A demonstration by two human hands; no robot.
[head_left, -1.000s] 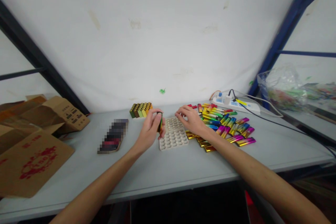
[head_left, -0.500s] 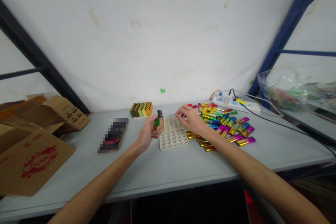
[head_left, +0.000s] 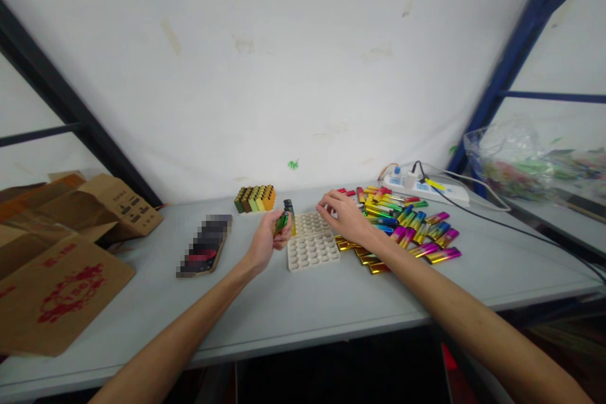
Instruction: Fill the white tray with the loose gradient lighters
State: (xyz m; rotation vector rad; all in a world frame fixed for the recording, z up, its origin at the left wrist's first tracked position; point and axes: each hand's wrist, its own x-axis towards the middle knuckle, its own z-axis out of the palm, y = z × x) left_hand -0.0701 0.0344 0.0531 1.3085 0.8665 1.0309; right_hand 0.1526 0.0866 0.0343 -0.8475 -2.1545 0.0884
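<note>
My left hand (head_left: 269, 237) is closed around a green metallic lighter (head_left: 281, 223). Just beyond its fingers, at the left side of a pale tray with rows of holes (head_left: 313, 252), stand dark-topped lighters (head_left: 290, 218). Over the tray's far right part is my right hand (head_left: 343, 211), its fingers bent and thumb and fingertips together; whatever they may hold is hidden. A loose heap of shiny multicoloured lighters (head_left: 411, 227) lies to the right, partly under my right forearm.
A block of upright yellow and green lighters (head_left: 255, 198) stands near the wall. A blurred phone (head_left: 206, 246) lies left of my hand. Cardboard boxes (head_left: 71, 284) fill the left end. A power strip (head_left: 426, 188) with cables and a clear plastic bag (head_left: 506, 158) are at right.
My left hand's fingers have shifted slightly: dark-topped lighters now stand apart from the hand at the tray's left edge, and a green lighter shows in its grip. My right hand has hardly moved.
</note>
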